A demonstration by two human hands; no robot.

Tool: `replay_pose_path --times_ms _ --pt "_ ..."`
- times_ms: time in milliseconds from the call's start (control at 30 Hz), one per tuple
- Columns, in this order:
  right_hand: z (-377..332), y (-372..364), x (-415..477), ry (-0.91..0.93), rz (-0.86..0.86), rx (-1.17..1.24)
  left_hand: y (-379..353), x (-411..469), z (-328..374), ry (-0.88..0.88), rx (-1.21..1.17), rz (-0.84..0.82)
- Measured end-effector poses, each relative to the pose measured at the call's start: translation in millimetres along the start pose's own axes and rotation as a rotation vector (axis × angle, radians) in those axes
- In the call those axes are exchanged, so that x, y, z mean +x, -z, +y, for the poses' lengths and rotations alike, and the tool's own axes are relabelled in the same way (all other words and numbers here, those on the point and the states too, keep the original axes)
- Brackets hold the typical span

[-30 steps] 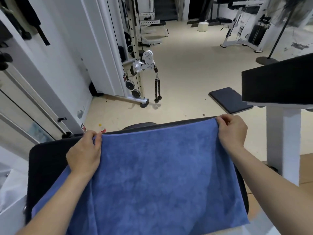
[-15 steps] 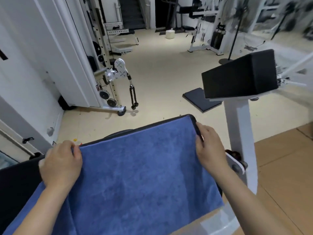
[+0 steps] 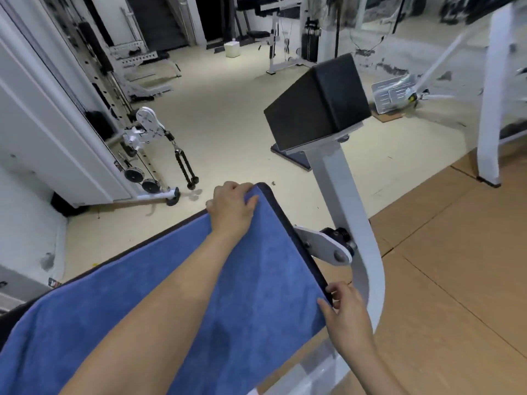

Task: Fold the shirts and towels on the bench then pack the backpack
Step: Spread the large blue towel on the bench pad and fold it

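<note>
A blue towel lies spread flat over the black padded bench, covering most of its top. My left hand reaches across to the towel's far right corner and grips it, fingers curled over the edge and thumb on top. My right hand pinches the towel's near right corner at the bench's side edge. No shirts or backpack are in view.
A white curved machine post with a black pad stands just right of the bench. A cable machine with hanging handles is at the left wall. A dark floor mat lies beyond, and brown flooring spreads to the right.
The view has swung right. My left hand left the far left corner and crossed to the far right corner. My right hand slid down the right edge to the near corner.
</note>
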State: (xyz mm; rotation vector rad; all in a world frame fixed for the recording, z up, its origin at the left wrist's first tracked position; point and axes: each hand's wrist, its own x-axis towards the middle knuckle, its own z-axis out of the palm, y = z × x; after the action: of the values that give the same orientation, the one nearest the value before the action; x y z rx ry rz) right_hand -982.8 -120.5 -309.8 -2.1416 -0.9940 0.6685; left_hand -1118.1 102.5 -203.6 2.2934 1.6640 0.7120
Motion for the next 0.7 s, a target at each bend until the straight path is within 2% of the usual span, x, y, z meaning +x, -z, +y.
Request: replay_pose_path --times_ms 167,367,567,633,700 --pt "8 -3 5 -0.021 -0.005 0.131 -16 11 1 0.028 -0.018 0.091" --pt "5 -3 20 -0.074 0.02 0.27 -21 30 3 -0.078 -0.039 0.162" --pt "2 -3 10 0.027 0.123 0.108 -13 33 11 -0.07 0.179 0.005" --pt "-3 1 5 0.09 0.176 0.032 5 17 12 -0.091 0.158 0.042" --pt "-15 5 -1 0.198 0.204 0.013 28 -18 5 -0.114 0.021 0.129"
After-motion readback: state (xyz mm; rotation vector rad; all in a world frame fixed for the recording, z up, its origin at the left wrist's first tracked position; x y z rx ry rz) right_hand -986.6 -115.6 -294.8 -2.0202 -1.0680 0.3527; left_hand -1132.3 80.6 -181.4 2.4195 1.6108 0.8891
